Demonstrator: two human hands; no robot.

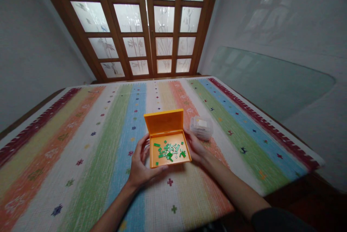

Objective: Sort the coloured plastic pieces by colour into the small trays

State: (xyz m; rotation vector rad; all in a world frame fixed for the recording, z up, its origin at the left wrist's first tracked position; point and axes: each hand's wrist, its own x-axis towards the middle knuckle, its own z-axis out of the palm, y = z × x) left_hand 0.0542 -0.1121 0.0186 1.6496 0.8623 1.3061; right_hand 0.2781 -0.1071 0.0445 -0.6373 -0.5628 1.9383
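Note:
A yellow-orange hinged box (163,121) stands with its lid up in the middle of the view. Inside its tray lie several small green and clear building-brick pieces (170,151), loosely scattered. My left hand (141,163) grips the box's left side, its thumb along the front edge and its fingers around the side. My right hand (195,147) holds the right side, with its fingers partly hidden behind the box. The box appears held slightly above the cloth, tilted toward me.
A clear plastic container (202,128) with something pale inside stands just right of the box. A striped, patterned cloth (89,159) covers the table. Behind the table are wooden doors with frosted panes (132,46); a glass panel (271,76) leans at the right wall.

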